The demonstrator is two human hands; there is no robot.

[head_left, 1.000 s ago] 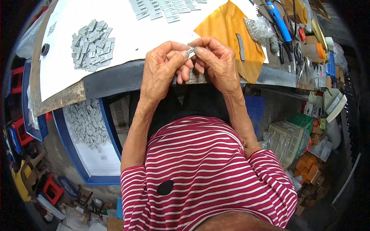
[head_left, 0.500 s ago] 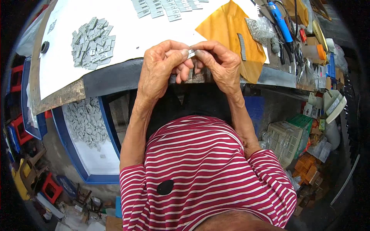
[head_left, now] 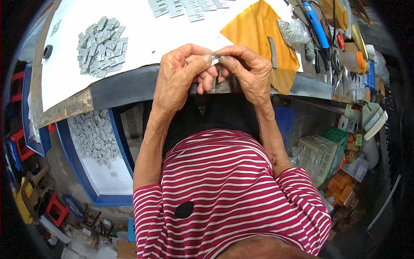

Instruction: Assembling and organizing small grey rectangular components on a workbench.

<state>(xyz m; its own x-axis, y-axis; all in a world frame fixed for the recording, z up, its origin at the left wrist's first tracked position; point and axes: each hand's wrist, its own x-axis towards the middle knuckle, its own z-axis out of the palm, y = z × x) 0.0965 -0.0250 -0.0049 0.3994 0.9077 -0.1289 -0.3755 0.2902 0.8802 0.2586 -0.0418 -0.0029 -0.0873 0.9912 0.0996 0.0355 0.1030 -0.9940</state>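
Over the table's near edge, my left hand (head_left: 176, 82) and my right hand (head_left: 253, 77) meet with thumbs and forefingers pinched. Between the fingertips is a small light-grey piece (head_left: 215, 59), mostly covered, so its shape cannot be made out. To the left, a heap of small grey rectangular plastic pieces (head_left: 102, 51) lies on white paper (head_left: 142, 39). More such pieces (head_left: 176, 9) are set out in rows at the far edge of view. By my right hand lies an orange-brown paper envelope (head_left: 248, 30), with a narrow dark-grey strip (head_left: 272, 51) on it.
A clear bag of tiny metal parts (head_left: 294, 34) rests beside the envelope. Farther right are a blue electric screwdriver (head_left: 316, 23) and an orange-lidded jar (head_left: 359, 59). Below the table at left stands a blue-rimmed tray (head_left: 113, 200) holding many grey pieces. A black ring (head_left: 47, 52) sits at far left.
The view has shifted very slightly. Both hands keep nearly the same pinch on the small piece, with only a tiny movement at the fingertips.
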